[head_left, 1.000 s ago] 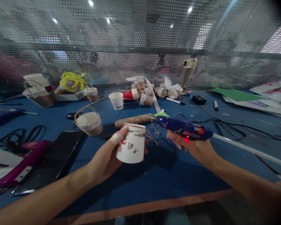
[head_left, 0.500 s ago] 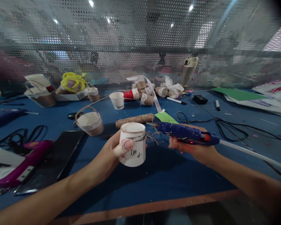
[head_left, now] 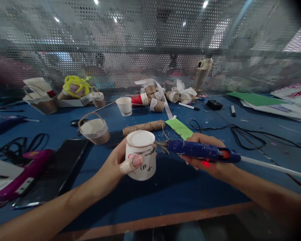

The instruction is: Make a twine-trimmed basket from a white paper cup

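My left hand (head_left: pixel 119 161) grips a white paper cup (head_left: pixel 140 155) held upside down above the blue table (head_left: pixel 165 187), thumb with a bandage across its front. A thin band of twine runs round the cup near its top. My right hand (head_left: pixel 205 157) holds a blue hot glue gun (head_left: pixel 200 151) level, its nozzle touching the twine band on the cup's right side. A white glue stick juts out behind the gun. A red light glows under it.
A spool of brown twine (head_left: pixel 143 126) and a green paper strip (head_left: pixel 180 128) lie just beyond the cup. A small cup basket with handle (head_left: pixel 94 129) stands left. A black tablet (head_left: pixel 57 167), purple tools (head_left: pixel 17 177), cables (head_left: pixel 243 129) and several wrapped cups (head_left: pixel 155 97) fill the table. Perforated metal screen behind.
The cup has turned and tilted more upright in my left hand. The glue gun has moved left and down until its nozzle meets the twine band on the cup.
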`<state>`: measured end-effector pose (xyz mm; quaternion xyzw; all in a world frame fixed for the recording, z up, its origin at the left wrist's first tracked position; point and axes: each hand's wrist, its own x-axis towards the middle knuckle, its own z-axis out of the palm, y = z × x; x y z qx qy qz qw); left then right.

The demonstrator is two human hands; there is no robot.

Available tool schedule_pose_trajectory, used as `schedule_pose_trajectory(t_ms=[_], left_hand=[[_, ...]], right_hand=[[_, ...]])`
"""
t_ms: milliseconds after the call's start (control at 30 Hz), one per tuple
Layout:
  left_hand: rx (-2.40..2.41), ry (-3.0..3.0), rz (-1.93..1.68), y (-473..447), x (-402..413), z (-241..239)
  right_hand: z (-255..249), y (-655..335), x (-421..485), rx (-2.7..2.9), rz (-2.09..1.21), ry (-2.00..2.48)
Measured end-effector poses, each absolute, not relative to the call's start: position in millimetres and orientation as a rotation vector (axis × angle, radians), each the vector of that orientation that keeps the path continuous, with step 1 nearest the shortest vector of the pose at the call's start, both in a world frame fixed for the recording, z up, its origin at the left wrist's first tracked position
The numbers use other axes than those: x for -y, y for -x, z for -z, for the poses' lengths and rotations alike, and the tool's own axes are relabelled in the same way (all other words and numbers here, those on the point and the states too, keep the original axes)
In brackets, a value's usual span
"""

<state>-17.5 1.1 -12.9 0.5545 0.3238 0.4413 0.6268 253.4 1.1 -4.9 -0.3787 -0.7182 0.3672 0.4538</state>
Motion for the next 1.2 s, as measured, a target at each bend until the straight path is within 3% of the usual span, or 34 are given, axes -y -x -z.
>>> schedule_pose_trajectory(t_ms=[300, 1200], left_hand=[[-0.782, -1.346, -1.004, 19.7, -1.3, 15.6], [-0.792, -1.398, -1.029, 18.1, 0.8, 14.5]], right_hand=[[8.9, -257.1, -6.1, 1.943, -0.784, 0.705], [1.5, -258.2, -2.8, 2.022, -0.592, 0.828]])
